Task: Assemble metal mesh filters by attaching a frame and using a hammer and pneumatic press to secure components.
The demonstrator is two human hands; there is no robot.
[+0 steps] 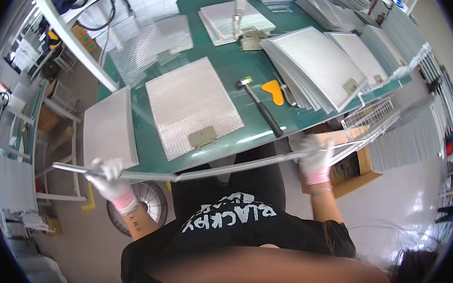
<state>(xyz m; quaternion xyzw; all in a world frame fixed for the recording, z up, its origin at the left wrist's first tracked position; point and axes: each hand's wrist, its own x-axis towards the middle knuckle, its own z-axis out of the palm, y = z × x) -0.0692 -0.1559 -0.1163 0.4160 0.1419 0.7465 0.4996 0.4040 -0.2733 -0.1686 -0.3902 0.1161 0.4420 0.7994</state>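
My left hand (107, 176), in a white glove with a pink cuff, is closed round one end of a long, thin metal frame strip (235, 168). The strip runs across in front of my body, just off the table's near edge, and bends near its middle. My right hand (317, 157), gloved alike and a little blurred, grips it further right, where more thin frame bars extend toward the right. Beyond the strip, a silvery mesh sheet (187, 102) lies flat on the green table (226, 70), a grey tab (202, 136) at its near edge.
A hammer (264, 112) and an orange scraper (275, 92) lie right of the mesh. Framed mesh panels (316, 63) are stacked at the right, pale sheets (109, 128) at the left. Below stand a floor fan (154, 202) and an open cardboard box (366, 177).
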